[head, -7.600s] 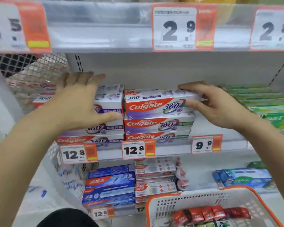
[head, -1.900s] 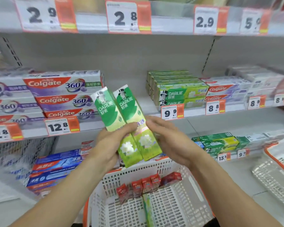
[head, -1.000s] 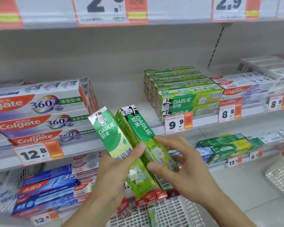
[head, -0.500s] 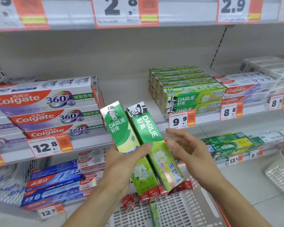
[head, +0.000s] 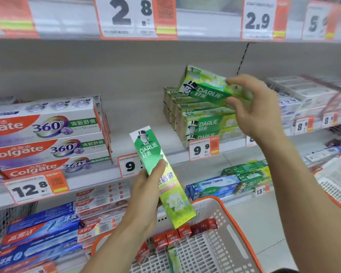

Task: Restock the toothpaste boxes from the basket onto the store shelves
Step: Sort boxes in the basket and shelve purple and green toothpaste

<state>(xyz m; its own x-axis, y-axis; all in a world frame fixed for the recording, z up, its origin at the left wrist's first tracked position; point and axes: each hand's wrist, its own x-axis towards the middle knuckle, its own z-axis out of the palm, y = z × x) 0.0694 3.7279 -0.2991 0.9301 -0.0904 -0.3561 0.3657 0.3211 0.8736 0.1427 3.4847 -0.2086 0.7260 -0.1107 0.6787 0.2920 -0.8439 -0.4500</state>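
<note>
The right hand [head: 258, 109] pinches a green Darlie box [head: 207, 89] between thumb and fingers, holding it tilted just above the stacked Darlie boxes [head: 203, 123] on the middle shelf [head: 98, 180]. The left hand [head: 146, 196] grips a second Darlie box [head: 161, 180] upright and leaning, over the white basket [head: 220, 211] with its orange rim. Small red boxes [head: 177, 233] lie inside the basket. Left of the Darlie stack the shelf is bare as far as the Colgate 360 stack [head: 47, 140]. White Colgate boxes [head: 303, 95] crowd the Darlie stack's right side. Price tags [head: 204, 147] line the shelf's front edge, and the upper shelf edge [head: 205, 22] hangs overhead.
</note>
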